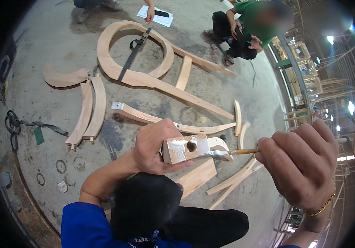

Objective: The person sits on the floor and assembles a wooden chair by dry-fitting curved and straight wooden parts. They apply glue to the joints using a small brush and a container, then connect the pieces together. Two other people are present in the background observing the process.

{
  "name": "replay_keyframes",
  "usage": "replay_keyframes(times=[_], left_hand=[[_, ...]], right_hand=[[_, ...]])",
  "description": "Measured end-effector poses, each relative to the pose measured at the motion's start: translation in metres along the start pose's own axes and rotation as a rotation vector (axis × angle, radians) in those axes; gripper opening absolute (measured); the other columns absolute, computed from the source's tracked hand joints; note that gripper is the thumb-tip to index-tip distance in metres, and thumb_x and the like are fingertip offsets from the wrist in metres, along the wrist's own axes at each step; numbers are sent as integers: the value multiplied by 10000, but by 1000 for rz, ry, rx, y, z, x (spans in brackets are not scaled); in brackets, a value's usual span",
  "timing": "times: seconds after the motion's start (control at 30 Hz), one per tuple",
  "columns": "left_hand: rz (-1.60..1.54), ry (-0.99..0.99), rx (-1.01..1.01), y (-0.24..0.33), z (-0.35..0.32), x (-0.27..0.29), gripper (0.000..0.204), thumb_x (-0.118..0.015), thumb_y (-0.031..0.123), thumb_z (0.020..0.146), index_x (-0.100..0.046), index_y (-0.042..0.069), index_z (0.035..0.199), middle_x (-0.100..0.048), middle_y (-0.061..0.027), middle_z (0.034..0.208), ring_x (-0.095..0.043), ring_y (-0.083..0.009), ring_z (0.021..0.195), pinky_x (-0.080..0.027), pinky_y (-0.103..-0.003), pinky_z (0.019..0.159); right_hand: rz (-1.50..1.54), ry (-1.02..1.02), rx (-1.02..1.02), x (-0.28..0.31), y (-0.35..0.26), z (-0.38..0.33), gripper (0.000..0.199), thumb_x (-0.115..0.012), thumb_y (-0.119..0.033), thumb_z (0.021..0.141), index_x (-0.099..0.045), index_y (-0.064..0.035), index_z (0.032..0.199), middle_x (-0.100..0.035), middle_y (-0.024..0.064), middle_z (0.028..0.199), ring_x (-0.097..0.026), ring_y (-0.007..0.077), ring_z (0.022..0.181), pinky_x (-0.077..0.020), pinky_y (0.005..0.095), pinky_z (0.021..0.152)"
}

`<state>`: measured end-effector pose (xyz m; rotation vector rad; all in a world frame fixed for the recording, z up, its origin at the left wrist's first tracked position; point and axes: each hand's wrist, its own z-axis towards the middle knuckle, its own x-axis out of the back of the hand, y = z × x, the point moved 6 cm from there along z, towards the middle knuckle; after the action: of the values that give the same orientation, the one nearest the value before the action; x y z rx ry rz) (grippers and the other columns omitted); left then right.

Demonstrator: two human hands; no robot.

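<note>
My left hand point(153, 145) is closed around a wooden part point(178, 154), its square end turned up toward me. A round hole sits in that end, and white glue is smeared on both sides of it. My right hand point(299, 163) grips the thin yellowish handle of a brush point(243, 151). The brush's bristles are coated in white glue and rest at or very near the right edge of the wooden end; I cannot tell if they touch. Just beyond my left hand lies a curved wooden piece point(144, 117) with a white-coated end.
A ring-shaped wooden frame point(105, 51) with long legs lies ahead, a dark strap point(131, 62) across it. Curved pieces point(98, 107) lie at left, near a loose black strap point(41, 124). Another person point(247, 25) squats at the far right; someone's hand point(149, 14) reaches beside papers point(144, 13).
</note>
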<state>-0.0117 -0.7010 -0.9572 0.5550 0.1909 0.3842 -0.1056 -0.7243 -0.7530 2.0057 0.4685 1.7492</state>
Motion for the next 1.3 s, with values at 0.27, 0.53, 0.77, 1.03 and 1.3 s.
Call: replay_keyframes(times=[0.27, 0.53, 0.77, 1.03, 1.3], left_hand=[[-36, -1, -56, 23, 11, -11, 399, -820, 193, 631, -555, 11, 868, -530, -106, 703, -546, -251, 562, -426, -331, 472], [-12, -36, -56, 26, 9, -13, 454, -855, 173, 601, -580, 24, 929, -614, -113, 750, -616, -233, 590, -487, -295, 504], [-16, -34, -46, 24, 9, -15, 460, -858, 183, 598, -575, 27, 926, -614, -109, 749, -620, -243, 594, -492, -303, 512], [-58, -9, -74, 25, 7, -16, 452, -835, 211, 606, -560, 9, 902, -565, -112, 721, -586, -251, 580, -461, -312, 489], [-9, 16, -74, 24, 11, -11, 421, -791, 248, 613, -546, 10, 858, -495, -97, 703, -533, -252, 570, -425, -337, 475]], right_hand=[[-66, -49, 103, 19, -19, 7, 202, -761, -182, 651, -633, -77, 767, -557, 9, 632, -482, 123, 534, -314, 281, 476], [-199, -82, 167, 17, -45, 13, 185, -733, -101, 606, -650, -75, 769, -554, 14, 698, -498, 136, 593, -323, 284, 498], [-367, -171, 198, 17, -52, 2, 275, -808, -120, 585, -620, -114, 785, -534, 3, 877, -540, 178, 761, -427, 334, 635], [-331, -169, 205, 21, -55, 13, 253, -808, -67, 622, -614, -120, 776, -530, 11, 843, -554, 164, 745, -416, 319, 611], [-371, -227, 319, 22, -57, 17, 197, -756, -37, 633, -620, -77, 769, -531, 8, 775, -531, 126, 603, -361, 277, 557]])
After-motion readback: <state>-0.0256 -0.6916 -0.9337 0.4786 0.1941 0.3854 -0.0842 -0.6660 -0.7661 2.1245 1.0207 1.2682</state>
